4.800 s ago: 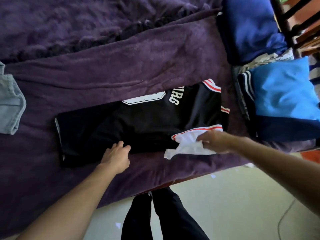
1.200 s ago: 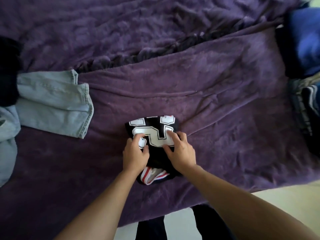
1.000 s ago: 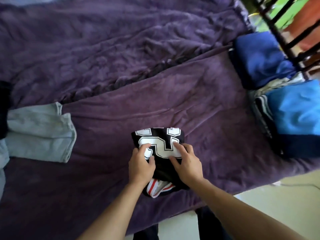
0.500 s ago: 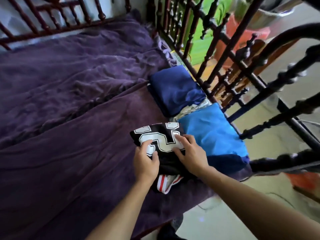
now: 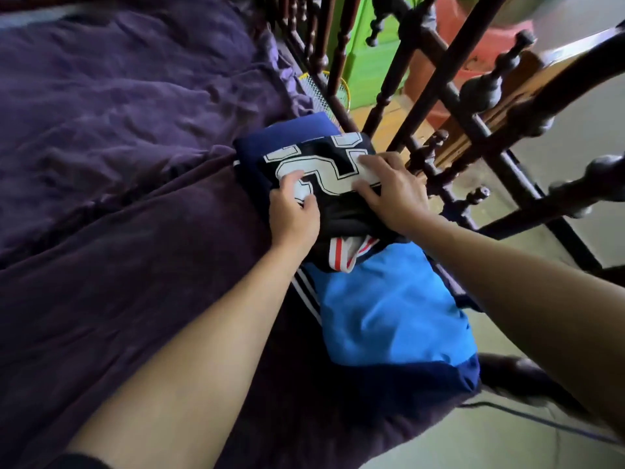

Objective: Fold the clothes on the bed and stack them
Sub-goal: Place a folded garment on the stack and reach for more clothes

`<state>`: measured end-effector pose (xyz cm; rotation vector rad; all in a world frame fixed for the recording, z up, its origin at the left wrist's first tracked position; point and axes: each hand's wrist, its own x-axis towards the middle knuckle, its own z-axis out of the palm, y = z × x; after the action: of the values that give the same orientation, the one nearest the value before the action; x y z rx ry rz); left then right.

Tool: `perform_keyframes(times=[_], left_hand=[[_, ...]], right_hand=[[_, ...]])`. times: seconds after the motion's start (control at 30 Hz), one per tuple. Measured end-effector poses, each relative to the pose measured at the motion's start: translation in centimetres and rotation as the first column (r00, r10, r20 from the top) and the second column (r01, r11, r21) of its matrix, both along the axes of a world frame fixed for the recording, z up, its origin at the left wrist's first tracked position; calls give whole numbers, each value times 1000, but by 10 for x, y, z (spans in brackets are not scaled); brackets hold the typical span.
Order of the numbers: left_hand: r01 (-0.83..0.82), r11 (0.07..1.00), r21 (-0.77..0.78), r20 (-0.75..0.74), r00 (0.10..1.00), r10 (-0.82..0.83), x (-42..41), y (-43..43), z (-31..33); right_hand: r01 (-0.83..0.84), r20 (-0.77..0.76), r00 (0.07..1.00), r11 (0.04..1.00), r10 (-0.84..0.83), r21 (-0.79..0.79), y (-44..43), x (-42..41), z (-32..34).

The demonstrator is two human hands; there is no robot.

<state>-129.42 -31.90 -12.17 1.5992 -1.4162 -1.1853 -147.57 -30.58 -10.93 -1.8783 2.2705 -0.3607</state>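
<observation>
Head cam has the folded black jersey (image 5: 341, 209) sitting atop the navy pile (image 5: 252, 154) (three-ish pieces look done, any leftovers out of frame), left hand (image 5: 294, 213) pinching its edge, right hand (image 5: 394, 196) flat on it, fingers (image 5: 375, 163) spread.

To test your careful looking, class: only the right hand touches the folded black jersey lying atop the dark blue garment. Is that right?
No. The head view shows both the left hand and right hand touching the folded black jersey lying atop the dark blue garment.
</observation>
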Motion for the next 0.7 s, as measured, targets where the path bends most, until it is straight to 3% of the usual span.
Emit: perform_keyframes(times=[0.07, 0.13, 0.23, 0.3, 0.5, 0.7], left_hand=[[60, 996, 66, 19, 998, -62, -11, -17, -17], [137, 983, 125, 159, 975, -157, -19, -21, -40], [245, 969, 42, 560, 797, -226, -20, -3, -82], [321, 947, -26, 665, 712, -223, -17, 10, -105], [371, 925, 75, 685, 655, -319, -19, 8, -132], [404, 901, 158, 680, 617, -396, -7, 23, -106]], right_hand=[[6, 17, 1000, 999, -6, 32, -17, -14, -23], [13, 9, 1000, 995, -14, 102, -24, -23, -50], [22, -88, 996, 975, -3, 223, -16, -25, -86], [-10, -116, 992, 969, 40, 247, -10, -25, -101], [-43, -71, 995, 951, 68, 308, -16, -28, -125], [-41, -148, 984, 933, 99, 358, -8, -19, -99]])
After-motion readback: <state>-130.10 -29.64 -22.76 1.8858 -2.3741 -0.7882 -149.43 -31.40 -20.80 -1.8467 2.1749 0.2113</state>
